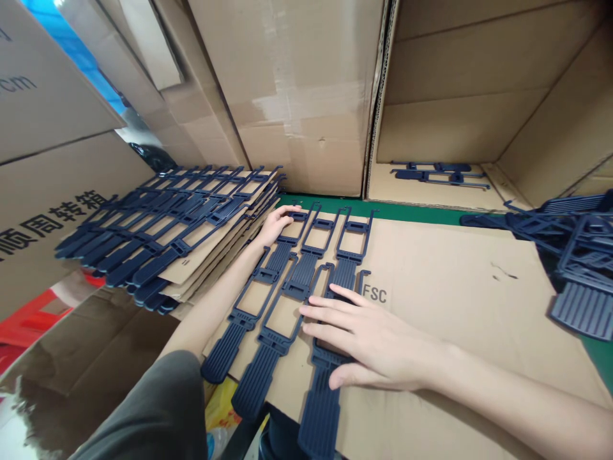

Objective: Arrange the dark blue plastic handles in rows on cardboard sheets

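Observation:
Dark blue plastic frames (280, 332), each with a ribbed paddle end and hooked arms, lie in two overlapping rows on a flat cardboard sheet (431, 275). My left hand (276, 225) is at the far left piece of the back row, its fingers bent over that frame's hooked end (297, 220). Spread over the right-hand piece of the front row is my right hand (366, 338), palm down and fingers apart. It covers much of that piece's middle; the ribbed paddle (320, 409) shows below, overhanging the sheet's near edge.
To the left, a stack of cardboard sheets (211, 255) carries rows of similar frames. More frames lie in a tangled pile (584, 249) at right. Behind stand a closed carton (297, 96) and an open carton (460, 70) with a few frames (440, 176) inside.

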Demonstrator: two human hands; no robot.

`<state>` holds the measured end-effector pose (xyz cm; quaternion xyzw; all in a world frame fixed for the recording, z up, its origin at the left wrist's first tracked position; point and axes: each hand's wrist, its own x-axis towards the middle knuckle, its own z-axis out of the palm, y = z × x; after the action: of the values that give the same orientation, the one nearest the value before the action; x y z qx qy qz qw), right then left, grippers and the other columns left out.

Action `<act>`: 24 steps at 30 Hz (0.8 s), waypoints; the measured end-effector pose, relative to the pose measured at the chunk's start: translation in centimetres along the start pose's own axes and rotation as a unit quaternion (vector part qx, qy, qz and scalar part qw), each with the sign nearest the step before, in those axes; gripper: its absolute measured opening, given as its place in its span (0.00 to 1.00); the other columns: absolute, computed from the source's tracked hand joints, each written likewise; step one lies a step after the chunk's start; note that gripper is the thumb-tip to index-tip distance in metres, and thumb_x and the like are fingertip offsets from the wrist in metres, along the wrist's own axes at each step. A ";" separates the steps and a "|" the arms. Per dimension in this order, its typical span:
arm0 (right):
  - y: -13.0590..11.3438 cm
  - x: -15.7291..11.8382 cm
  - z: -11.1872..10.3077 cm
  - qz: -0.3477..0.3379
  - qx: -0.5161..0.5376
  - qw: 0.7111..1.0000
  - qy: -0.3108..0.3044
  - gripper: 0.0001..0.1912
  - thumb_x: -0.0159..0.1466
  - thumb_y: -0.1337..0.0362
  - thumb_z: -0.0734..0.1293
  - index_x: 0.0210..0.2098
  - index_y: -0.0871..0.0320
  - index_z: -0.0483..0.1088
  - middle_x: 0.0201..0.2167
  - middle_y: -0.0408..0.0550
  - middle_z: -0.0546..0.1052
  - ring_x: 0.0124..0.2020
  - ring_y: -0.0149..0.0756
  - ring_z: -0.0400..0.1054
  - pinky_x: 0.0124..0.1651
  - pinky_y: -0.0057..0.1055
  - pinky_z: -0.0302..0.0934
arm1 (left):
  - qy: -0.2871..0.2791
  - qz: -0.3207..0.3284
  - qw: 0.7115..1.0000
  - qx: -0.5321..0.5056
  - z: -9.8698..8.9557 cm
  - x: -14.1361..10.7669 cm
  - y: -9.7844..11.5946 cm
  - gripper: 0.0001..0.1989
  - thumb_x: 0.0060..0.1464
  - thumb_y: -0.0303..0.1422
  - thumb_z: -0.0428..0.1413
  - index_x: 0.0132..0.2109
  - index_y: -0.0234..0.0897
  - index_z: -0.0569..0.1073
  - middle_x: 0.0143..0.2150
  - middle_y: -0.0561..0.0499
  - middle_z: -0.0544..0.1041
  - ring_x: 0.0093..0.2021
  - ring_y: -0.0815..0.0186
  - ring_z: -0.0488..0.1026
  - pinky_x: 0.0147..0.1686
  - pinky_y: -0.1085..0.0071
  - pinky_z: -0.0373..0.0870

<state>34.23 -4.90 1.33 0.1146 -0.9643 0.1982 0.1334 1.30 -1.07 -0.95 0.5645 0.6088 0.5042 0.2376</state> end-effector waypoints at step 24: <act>0.5 -0.7 -1.1 0.052 -0.056 0.990 0.115 0.13 0.67 0.61 0.61 0.30 0.60 0.71 0.35 0.51 0.73 0.36 0.35 0.63 0.39 0.35 0.58 | 0.000 0.001 1.000 -0.008 0.1 -0.1 0.1 0.16 0.44 0.32 0.53 0.42 0.36 0.75 0.54 0.46 0.75 0.59 0.54 0.66 0.61 0.57 0.55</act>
<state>34.93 -3.88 1.91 0.0326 -0.9567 0.1620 0.2394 1.42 -1.19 -0.92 0.5633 0.6043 0.5093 0.2412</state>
